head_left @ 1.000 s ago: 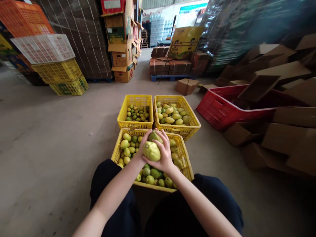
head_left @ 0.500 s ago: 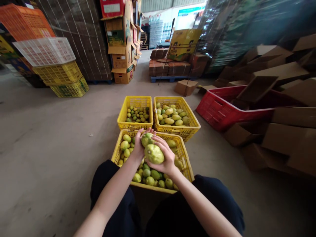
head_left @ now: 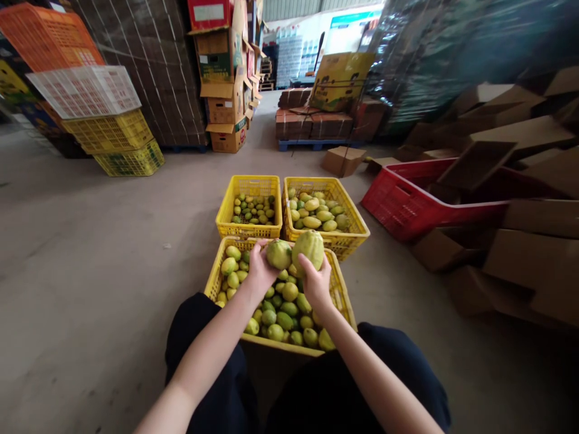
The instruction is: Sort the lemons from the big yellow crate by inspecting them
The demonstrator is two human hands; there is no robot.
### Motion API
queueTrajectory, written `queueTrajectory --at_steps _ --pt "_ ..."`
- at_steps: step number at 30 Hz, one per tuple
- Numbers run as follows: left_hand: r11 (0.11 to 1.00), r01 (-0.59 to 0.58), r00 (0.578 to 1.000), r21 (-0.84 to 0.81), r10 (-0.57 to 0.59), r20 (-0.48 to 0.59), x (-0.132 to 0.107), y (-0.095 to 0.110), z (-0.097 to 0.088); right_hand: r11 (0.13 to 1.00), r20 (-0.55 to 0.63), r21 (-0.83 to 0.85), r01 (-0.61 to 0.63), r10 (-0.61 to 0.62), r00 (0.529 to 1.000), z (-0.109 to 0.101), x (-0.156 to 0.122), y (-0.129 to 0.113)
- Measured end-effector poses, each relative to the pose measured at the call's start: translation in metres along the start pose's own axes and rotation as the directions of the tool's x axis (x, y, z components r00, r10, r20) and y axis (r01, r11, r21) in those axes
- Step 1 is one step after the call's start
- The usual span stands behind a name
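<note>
Left hand [head_left: 261, 270], one: curled round a smaller green-yellow fruit [head_left: 279, 255], which sits at the finger side of the palm, its near face bare to view; the fingers beneath are mostly hidden by the fruit, so how tightly they close I cannot tell. Right hand [head_left: 317, 283], one: closed on a larger, paler, ribbed fruit [head_left: 310, 247], held roughly upright and rising well above the grip, thumb laid across its lower near face, the other fingers largely out of sight behind. The two fruits are side by side at about one height; whether their skins touch cannot be made out. Both are held above the front yellow crate [head_left: 280, 345], whose loose fruit [head_left: 284, 319] is partly covered by hands and forearms, as is its far rim. Beyond it, two more crates: a back-left crate [head_left: 248, 230] of small fruit and a back-right crate [head_left: 337, 240] of larger, yellower ones, lower layers concealed in each. Forearms: two, bare, cut off below. Dark trouser legs [head_left: 398, 367], likewise cut off.
</note>
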State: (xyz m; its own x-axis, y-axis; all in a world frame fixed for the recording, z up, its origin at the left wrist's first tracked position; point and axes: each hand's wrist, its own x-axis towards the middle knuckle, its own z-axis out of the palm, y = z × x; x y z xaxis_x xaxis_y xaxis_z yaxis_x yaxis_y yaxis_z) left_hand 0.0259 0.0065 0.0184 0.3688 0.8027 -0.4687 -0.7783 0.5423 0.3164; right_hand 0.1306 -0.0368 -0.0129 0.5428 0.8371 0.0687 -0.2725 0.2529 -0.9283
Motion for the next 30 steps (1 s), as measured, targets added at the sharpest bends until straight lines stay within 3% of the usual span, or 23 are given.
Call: queueTrajectory --at_steps 7,19,26,30 --pt "0.999 -0.029 0.999 0.027 0.030 -0.022 -0.001 0.001 0.001 0.977 -0.088 0.140 -0.159 0.172 0.981 0.002 0.008 0.001" --pt "0.992 -0.122 0.993 0.044 0.122 0.006 -0.010 0.007 -0.003 0.970 0.078 0.105 -0.217 0.210 0.975 0.007 0.009 0.004" --pt "0.977 -0.210 0.978 0.037 0.209 0.018 -0.008 0.007 -0.008 0.981 0.185 0.028 -0.192 0.184 0.965 0.004 0.001 0.008" --pt "0.964 -0.246 0.969 0.102 0.242 0.045 -0.006 0.008 -0.010 0.951 0.181 0.110 -0.290 0.268 0.946 0.007 -0.004 0.005"
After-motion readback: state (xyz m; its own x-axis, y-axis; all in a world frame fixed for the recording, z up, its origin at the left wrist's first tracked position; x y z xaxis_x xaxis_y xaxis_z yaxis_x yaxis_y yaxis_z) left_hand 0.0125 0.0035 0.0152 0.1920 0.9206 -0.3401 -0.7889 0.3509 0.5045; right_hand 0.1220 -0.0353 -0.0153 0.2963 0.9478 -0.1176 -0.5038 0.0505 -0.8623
